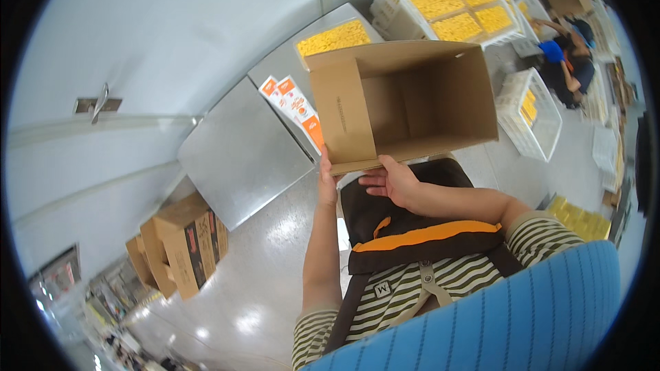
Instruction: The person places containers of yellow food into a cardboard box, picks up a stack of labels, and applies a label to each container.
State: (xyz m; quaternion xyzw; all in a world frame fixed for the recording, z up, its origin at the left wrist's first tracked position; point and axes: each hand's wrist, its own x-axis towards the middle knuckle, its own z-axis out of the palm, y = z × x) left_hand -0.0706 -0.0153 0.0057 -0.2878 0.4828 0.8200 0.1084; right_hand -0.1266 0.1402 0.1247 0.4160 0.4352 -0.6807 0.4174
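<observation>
An open cardboard box [343, 113], empty inside as far as I can see, lies tilted before me with its mouth towards me. My left hand [328, 178] holds its near left corner, the fingers partly behind the board. My right hand [394, 184] grips the near edge, thumb over the rim and the other fingers below. Left of the box, printed orange and white paper strips [296, 105] lie on a metal table. A clear tray of yellow pieces [334, 38] stands just behind the box.
The metal table [247, 149] stands at left, with cardboard boxes [180, 247] on the floor below it. White crates [402, 10] of yellow-filled trays stand at the back. Another white crate [536, 113] is at right, near a person [572, 67] bending over.
</observation>
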